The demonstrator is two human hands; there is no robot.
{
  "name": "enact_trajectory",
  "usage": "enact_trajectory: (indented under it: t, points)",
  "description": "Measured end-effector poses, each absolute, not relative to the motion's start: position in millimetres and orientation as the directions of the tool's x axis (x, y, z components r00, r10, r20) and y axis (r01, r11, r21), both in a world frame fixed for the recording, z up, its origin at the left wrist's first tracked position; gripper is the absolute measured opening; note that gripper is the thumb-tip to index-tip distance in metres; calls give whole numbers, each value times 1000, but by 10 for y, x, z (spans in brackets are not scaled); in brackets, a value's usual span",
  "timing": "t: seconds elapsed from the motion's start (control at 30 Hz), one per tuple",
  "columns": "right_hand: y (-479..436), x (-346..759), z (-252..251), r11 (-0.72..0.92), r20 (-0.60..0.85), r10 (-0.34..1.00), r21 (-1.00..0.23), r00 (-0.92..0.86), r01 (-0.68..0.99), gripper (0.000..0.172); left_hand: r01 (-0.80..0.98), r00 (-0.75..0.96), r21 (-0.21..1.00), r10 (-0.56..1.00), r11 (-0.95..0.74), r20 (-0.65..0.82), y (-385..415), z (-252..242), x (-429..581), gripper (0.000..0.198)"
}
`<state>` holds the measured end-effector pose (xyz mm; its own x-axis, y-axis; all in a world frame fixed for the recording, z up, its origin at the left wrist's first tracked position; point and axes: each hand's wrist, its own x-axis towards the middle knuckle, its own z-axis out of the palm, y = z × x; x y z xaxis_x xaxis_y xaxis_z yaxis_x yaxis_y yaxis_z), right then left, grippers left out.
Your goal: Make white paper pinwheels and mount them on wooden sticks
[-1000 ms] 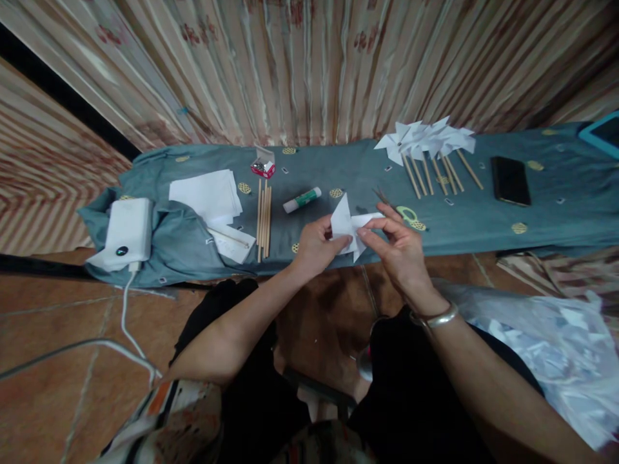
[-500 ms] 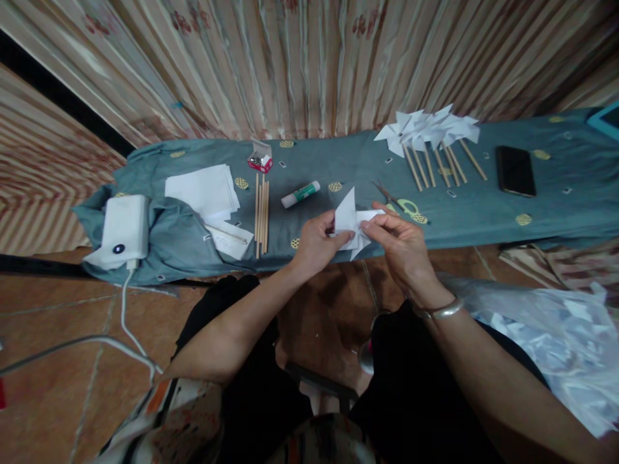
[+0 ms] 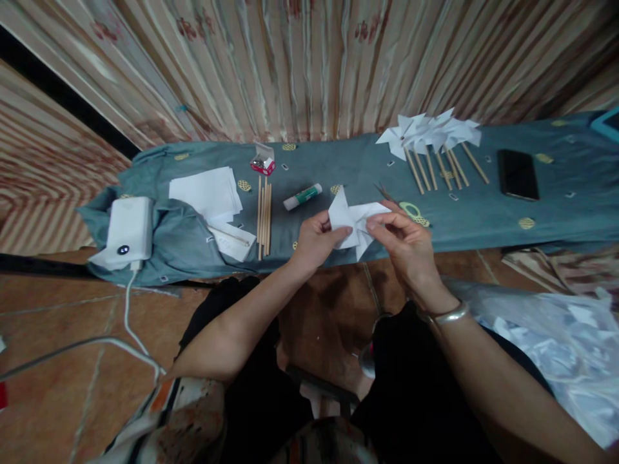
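A white paper pinwheel [image 3: 352, 218] with several pointed blades is held between both hands, above the front edge of the cloth-covered surface. My left hand [image 3: 316, 240] pinches its left side, the thumb lying over the paper near the middle. On the right, the fingers of my right hand [image 3: 403, 238] are closed on another blade. Just behind the left hand lies a glue stick [image 3: 302, 196]. Scissors [image 3: 410, 210] with light green handles rest behind the right hand, partly covered by it. Several wooden sticks [image 3: 264, 216] lie side by side to the left.
Finished pinwheels on sticks [image 3: 435, 136] lie at the back right, beside a black phone [image 3: 518, 174]. A small red box [image 3: 262, 165], white paper sheets [image 3: 207, 193] and a cabled white power bank [image 3: 128, 225] are on the left. A plastic bag [image 3: 561, 341] stands at lower right.
The paper pinwheel has turned slightly in my hands and its right blade now spreads wider. My right hand has moved a little to the right; both hands still hold the paper.
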<state>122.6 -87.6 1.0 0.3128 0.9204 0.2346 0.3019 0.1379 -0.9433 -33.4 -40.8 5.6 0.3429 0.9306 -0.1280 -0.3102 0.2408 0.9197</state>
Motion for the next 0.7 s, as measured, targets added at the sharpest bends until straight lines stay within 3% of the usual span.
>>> enact_trajectory:
  t: [0.2,0.37,0.7]
  points:
    - [-772,1206,132,99,90,887,-995,453,4,51,-408,291,877,947,253,-138,-340,97,-292,37]
    - [-688,1070,247,-25,-127,935,-955,330,-295,51,-439,258,865,956,244,-139,-311,204,-231,39]
    - [-622,1013,306,-36,-157,932,-937,326,-346,53,-452,227,865,966,215,-122,-279,221,-194,40]
